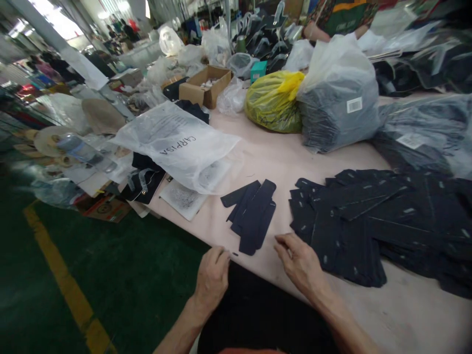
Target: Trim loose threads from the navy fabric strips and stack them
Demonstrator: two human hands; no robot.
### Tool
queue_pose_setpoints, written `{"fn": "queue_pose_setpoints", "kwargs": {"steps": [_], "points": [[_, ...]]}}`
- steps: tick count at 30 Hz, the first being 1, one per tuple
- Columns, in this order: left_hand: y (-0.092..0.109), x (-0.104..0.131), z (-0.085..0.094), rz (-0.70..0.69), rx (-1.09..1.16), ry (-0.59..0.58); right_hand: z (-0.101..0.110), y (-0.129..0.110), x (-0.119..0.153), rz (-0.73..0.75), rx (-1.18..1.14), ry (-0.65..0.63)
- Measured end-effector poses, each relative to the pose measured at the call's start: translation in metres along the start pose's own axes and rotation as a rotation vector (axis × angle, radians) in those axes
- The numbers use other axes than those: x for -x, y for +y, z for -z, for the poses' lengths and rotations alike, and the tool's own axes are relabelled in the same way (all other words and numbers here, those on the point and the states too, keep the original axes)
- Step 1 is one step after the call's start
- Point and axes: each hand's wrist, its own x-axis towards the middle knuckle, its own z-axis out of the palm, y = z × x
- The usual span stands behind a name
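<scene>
At the table's front edge is my left hand (213, 276), its fingers curled in and pressed together; anything inside them is hidden. A tiny dark scrap (235, 254) lies on the table just beside its fingertips. My right hand (300, 261) hovers over the tabletop with loosely bent fingers, thumb and forefinger apart, and nothing visible between them. Between and beyond both hands lies a small fanned pile of dark navy strap-shaped pieces (254, 214). To the right of my right hand spreads a large overlapping heap of dark cut pieces (346, 236) with small pale marks.
On the pink-covered table (269, 157) stand a yellow plastic bag (273, 103), a filled clear bag (339, 105) and a cardboard box (204, 88). A printed white plastic bag (177, 142) lies at the left edge. Another person's arm (315, 32) shows at the back.
</scene>
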Motion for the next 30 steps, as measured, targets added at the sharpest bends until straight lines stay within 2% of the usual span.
{"fn": "queue_pose_setpoints", "kwargs": {"steps": [3, 5, 7, 10, 11, 15, 17, 19, 21, 23, 30], "points": [[0.022, -0.006, -0.012, -0.11, 0.021, -0.065, -0.025, -0.01, 0.005, 0.012, -0.026, -0.115], [0.021, -0.005, -0.019, -0.158, 0.012, -0.071, -0.03, -0.012, 0.005, 0.032, -0.036, -0.127], [0.008, -0.002, -0.023, -0.223, 0.016, -0.056, -0.03, -0.012, 0.003, 0.042, -0.045, -0.127], [-0.03, 0.004, -0.024, -0.241, -0.001, -0.009, -0.029, -0.006, -0.001, 0.043, -0.064, -0.128], [-0.047, 0.006, -0.021, -0.183, -0.021, 0.017, -0.03, -0.003, -0.003, 0.043, -0.068, -0.122], [-0.11, 0.015, -0.001, 0.196, -0.126, 0.131, -0.038, 0.006, -0.009, 0.052, -0.069, -0.092], [-0.131, 0.017, 0.01, 0.326, -0.142, 0.177, -0.043, 0.006, -0.012, 0.048, -0.053, -0.097], [-0.14, 0.014, 0.019, 0.409, -0.094, 0.218, -0.047, 0.001, -0.017, 0.041, -0.029, -0.103], [-0.136, 0.006, 0.023, 0.436, 0.005, 0.26, -0.048, -0.005, -0.023, 0.02, 0.002, -0.096], [-0.122, -0.007, 0.024, 0.407, 0.102, 0.282, -0.048, -0.012, -0.031, -0.033, 0.048, -0.083], [-0.049, -0.071, 0.015, 0.236, 0.257, 0.303, -0.04, -0.029, -0.055, -0.257, 0.113, -0.093]]}}
